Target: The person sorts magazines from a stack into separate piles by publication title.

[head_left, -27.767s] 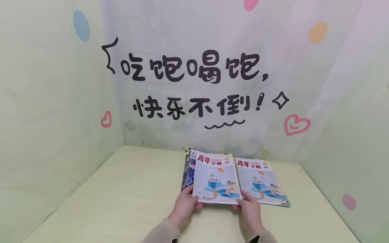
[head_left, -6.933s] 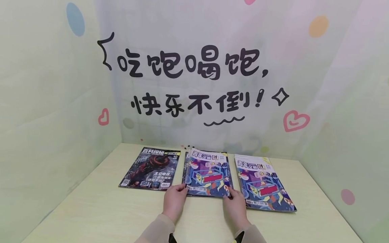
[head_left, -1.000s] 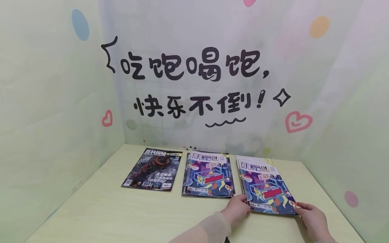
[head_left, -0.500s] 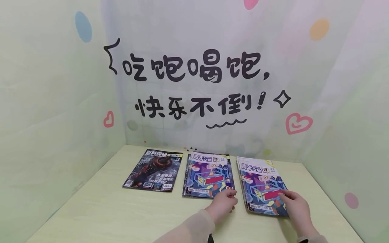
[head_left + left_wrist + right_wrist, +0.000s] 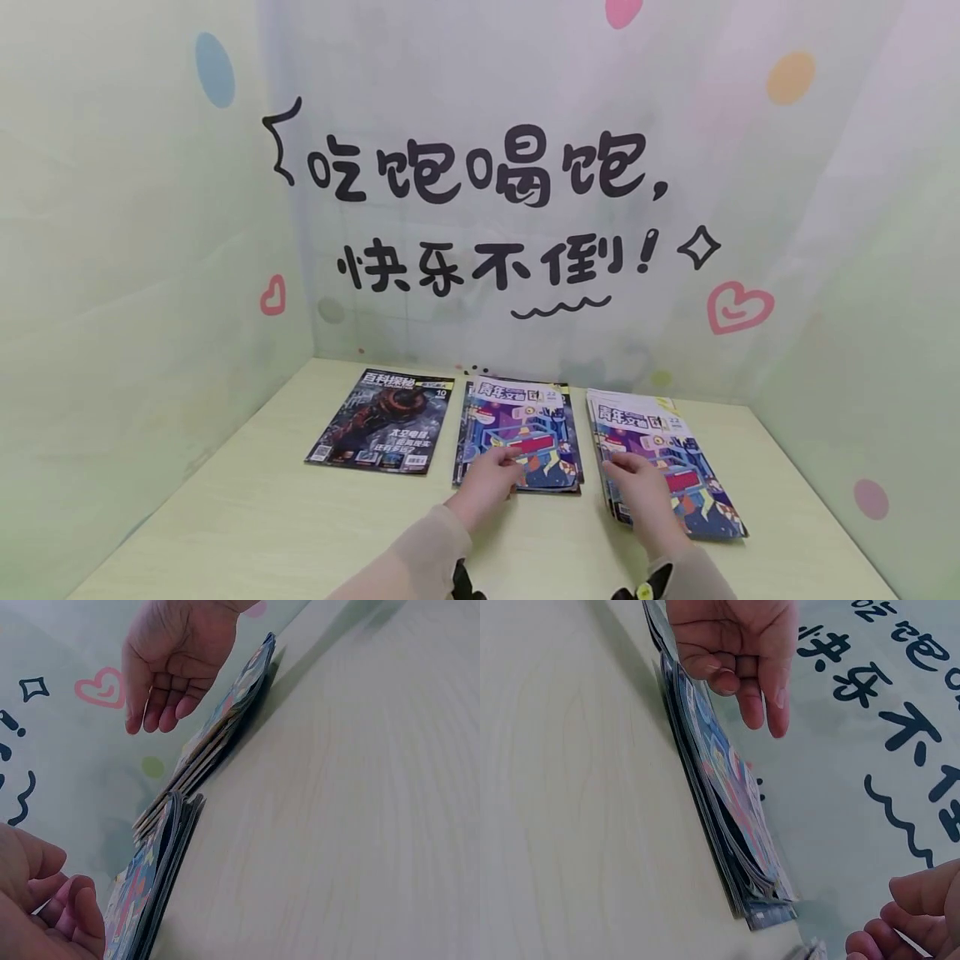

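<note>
Three lots of magazines lie on the table. Above the front of the middle magazine stack (image 5: 517, 417), which has a purple cover on top, hovers my left hand (image 5: 487, 483), fingers loosely bent around nothing. My right hand (image 5: 645, 500) hangs above the left part of the right magazine stack (image 5: 708, 508), topped by the same purple cover, and holds nothing either. The left wrist view shows both hands apart from the stacks, the right hand (image 5: 180, 660) higher up. Layered page edges of the middle stack (image 5: 712, 795) show in the right wrist view.
A dark magazine (image 5: 382, 425) with a red machine on its cover lies at the left. The pale wooden table (image 5: 247, 517) is enclosed by printed fabric walls (image 5: 480, 83) at the back and both sides.
27.8 seconds ago both hands held a popsicle-cover magazine. The dark magazine at left appeared by 6.9 seconds ago. Since one second ago, both hands have released the right stack and moved left.
</note>
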The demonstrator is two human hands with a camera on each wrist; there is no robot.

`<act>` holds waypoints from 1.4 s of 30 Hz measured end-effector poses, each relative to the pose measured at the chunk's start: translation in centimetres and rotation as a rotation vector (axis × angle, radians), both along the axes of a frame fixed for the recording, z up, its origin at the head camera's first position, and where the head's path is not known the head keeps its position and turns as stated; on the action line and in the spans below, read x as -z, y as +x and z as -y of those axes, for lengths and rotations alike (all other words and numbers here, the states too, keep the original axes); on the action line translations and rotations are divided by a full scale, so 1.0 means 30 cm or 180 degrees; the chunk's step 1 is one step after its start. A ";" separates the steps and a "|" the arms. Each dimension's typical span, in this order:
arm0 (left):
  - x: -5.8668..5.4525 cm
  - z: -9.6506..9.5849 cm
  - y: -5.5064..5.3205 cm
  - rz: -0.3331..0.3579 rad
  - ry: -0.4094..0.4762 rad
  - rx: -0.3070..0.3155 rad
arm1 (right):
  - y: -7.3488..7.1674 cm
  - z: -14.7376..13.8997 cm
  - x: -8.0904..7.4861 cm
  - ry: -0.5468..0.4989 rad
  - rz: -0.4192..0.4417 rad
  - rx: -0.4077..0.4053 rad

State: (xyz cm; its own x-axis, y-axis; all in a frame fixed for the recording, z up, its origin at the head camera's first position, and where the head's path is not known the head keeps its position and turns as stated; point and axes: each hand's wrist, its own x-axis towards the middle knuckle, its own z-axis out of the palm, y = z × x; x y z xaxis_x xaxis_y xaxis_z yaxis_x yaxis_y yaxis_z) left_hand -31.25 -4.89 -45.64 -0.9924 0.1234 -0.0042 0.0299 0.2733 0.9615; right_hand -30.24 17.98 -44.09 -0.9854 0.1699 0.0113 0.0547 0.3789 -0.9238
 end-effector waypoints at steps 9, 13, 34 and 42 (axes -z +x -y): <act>0.013 0.092 -0.009 -0.0248 -0.0340 -0.0576 | -0.021 0.138 0.055 -0.0125 -0.0008 -0.0080; 0.030 0.119 -0.005 -0.0355 -0.0500 -0.0924 | -0.030 0.173 0.090 0.0184 -0.0108 -0.0096; 0.115 0.155 0.017 -0.0602 -0.1210 -0.1454 | -0.024 0.217 0.158 0.0535 -0.0154 0.0210; 0.113 0.157 0.018 -0.0609 -0.1184 -0.1476 | -0.026 0.222 0.157 0.0462 -0.0090 0.0241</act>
State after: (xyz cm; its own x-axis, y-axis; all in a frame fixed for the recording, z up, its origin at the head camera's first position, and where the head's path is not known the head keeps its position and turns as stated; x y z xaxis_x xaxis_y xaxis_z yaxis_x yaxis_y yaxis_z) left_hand -30.72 -9.59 -49.03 -0.9297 -0.2960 0.2191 -0.0097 0.6145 0.7888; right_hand -31.02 11.32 -48.81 -0.9688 0.2383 0.0687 0.0630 0.5044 -0.8612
